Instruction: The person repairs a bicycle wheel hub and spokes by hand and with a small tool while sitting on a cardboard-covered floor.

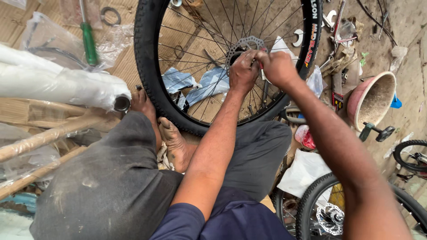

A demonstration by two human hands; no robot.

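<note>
Bicycle wheel (151, 66) is standing upright on the floor in front of the seated person, its tyre resting against the bare feet (171, 140). Both hands are working at the hub, over the toothed brake disc (245, 44). Left hand (243, 71) is closing its fingers around the hub area; right hand (279, 66) is curling against it, and a small red-tipped item is showing between them. What the fingers are pinching is hidden by the knuckles, so the exact grip cannot be told. The hub itself is covered by the hands.

Outward, spokes are crossing over crumpled paper and cardboard on the floor. A green-handled screwdriver (89, 42) is lying at upper left, near a wrapped white frame tube (62, 84). A pink bowl (373, 100) is sitting at right, beside scattered tools. A second wheel (324, 209) is cut off by the lower edge.
</note>
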